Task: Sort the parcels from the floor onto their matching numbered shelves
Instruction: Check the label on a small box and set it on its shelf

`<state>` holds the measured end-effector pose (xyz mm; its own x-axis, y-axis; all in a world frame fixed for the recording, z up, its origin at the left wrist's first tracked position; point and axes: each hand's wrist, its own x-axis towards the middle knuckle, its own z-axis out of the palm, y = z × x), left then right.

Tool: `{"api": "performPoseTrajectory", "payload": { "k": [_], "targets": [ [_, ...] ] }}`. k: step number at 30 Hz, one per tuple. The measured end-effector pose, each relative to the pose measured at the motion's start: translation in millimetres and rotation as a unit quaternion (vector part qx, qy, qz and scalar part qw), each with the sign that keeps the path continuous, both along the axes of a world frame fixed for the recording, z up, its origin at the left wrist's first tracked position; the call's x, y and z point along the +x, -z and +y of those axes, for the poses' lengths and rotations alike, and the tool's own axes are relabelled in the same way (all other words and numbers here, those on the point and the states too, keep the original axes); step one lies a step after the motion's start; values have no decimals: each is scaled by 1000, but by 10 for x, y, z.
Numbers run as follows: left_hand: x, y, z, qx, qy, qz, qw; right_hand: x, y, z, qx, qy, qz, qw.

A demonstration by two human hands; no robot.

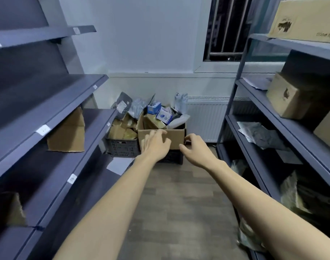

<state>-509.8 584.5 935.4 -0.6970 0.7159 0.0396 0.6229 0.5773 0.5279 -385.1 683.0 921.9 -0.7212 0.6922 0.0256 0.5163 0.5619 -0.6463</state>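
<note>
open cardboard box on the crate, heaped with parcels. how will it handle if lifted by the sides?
The open cardboard box looks overfilled, so probably heavy. Its thin walls may bow under the left hand and right hand. The blue-and-white cartons heaped above the rim could slide off if it tips.

We are looking at a white radiator [207, 117] standing against the far wall under a barred window [228, 27]. We are also seeing wood-patterned floor [179, 203] running between the racks, with a white sheet of paper [119, 166] lying near its left edge.

Dim bluish indoor light, soft blur, wide-angle bending at edges
</note>
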Motion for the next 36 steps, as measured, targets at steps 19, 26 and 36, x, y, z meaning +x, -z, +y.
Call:
{"api": "performPoseTrajectory", "payload": {
  "k": [19, 26, 36],
  "targets": [
    [-2562, 653, 3159, -45, -80, -44, 995, -2850, 696, 3353, -56, -53, -35, 996],
    [-3812, 1208, 4198, -81, -80, -65, 991, -4125, 1167, 4376, -69, -55, -58, 994],
    [-5524, 1748, 5514, -136, -74, -124, 980, -5705, 1804, 5622, -118, -38, -141, 982]
  ]
}}
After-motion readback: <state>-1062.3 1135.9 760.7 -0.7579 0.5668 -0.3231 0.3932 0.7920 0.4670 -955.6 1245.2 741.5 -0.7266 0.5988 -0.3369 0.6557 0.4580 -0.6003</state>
